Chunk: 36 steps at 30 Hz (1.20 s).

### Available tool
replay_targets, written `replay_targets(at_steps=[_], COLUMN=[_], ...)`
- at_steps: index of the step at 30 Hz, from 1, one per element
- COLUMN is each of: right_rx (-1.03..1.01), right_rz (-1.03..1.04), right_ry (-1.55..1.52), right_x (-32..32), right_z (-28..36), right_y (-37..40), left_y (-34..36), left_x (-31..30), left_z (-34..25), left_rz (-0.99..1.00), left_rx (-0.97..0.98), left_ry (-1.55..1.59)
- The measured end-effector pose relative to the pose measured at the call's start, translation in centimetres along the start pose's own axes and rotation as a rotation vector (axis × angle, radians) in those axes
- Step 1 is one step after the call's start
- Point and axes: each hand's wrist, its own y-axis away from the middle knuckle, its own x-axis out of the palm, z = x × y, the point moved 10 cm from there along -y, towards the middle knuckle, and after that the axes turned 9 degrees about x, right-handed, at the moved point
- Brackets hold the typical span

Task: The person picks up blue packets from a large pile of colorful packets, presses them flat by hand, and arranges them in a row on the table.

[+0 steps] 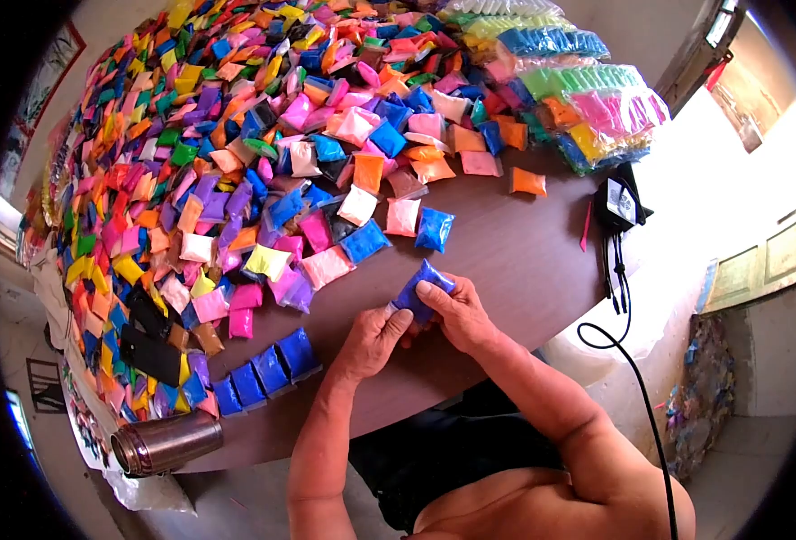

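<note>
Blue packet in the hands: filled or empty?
Filled, it seems: the blue packet bulges, solid blue, pinched between the left hand and right hand. Whether its top is sealed, cannot tell.

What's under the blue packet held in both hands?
Only bare brown table lies below the blue packet, gripped by the left hand and right hand. Their fingers hide its underside, so contact with the table cannot be told.

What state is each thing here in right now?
blue packet: held between both hands, above the table.
left hand: closed on the blue packet.
right hand: closed on the blue packet.
metal flask: lying on its side at the table edge.
loose packets: heaped across the table.
</note>
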Motion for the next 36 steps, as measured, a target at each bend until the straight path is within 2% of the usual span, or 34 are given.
replay_targets(at_steps=[4,13,15,22,24,25,27,32,36], right_rx=[0.013,0.003,0.026,0.034,0.118,0.114,0.026,0.047,0.127], right_rz=[0.042,-0.018,0.0,0.032,0.038,0.04,0.028,0.009,-0.019], right_ry=[-0.033,0.06,-0.072,-0.14,-0.237,-0.233,-0.034,-0.026,-0.257], right_x=[0.2,0.2,0.1,0.1,-0.3,-0.2,0.2,-0.1,-0.5], right_z=[0.1,0.4,0.2,0.3,-0.8,-0.8,-0.1,-0.3,-0.7], right_y=[0.1,0.1,0.2,0.4,0.0,0.1,0.3,0.0,-0.1], left_y=[0.0,-0.1,-0.2,-0.2,-0.3,-0.3,-0.2,0.2,0.2], left_x=[0.0,-0.1,-0.3,-0.2,-0.2,-0.3,-0.4,-0.3,-0.2], left_z=[-0.3,-0.3,-0.8,-0.7,-1.2,-1.1,-0.6,-0.4,0.2], left_rz=[-0.009,-0.006,-0.017,-0.021,-0.021,-0.022,-0.029,-0.029,-0.022], left_rx=[0.01,-0.033,0.005,0.009,0.019,0.025,-0.002,-0.05,-0.078], left_ry=[-0.001,-0.054,-0.084,-0.09,-0.064,-0.065,-0.047,-0.044,-0.027])
